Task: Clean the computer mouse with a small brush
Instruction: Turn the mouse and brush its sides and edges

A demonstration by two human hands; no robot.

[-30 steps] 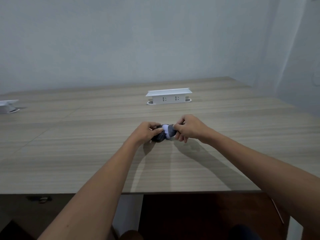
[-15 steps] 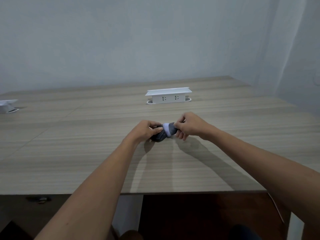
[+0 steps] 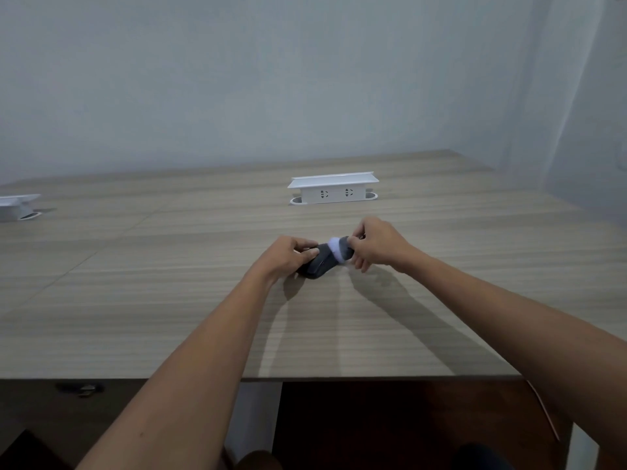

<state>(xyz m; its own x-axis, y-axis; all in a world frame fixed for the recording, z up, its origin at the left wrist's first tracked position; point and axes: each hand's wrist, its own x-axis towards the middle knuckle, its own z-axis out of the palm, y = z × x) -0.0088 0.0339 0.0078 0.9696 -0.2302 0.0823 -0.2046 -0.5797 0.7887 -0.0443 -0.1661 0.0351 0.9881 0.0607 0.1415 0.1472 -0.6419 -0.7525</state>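
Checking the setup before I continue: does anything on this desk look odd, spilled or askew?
Nothing stands out. The left hand steadies the dark mouse on the table while the right hand works the white-tipped brush on it.

The computer mouse (image 3: 317, 266) was a dark grey, rounded body lying on the pale wood-grain surface (image 3: 169, 300), set at a slant with its near end toward the left and its far end toward the right. Its left side was partly covered. The small brush (image 3: 339, 250) showed as a white, soft-looking tuft with a dark grey part behind it, resting against the mouse's far right end. Its handle was hidden.
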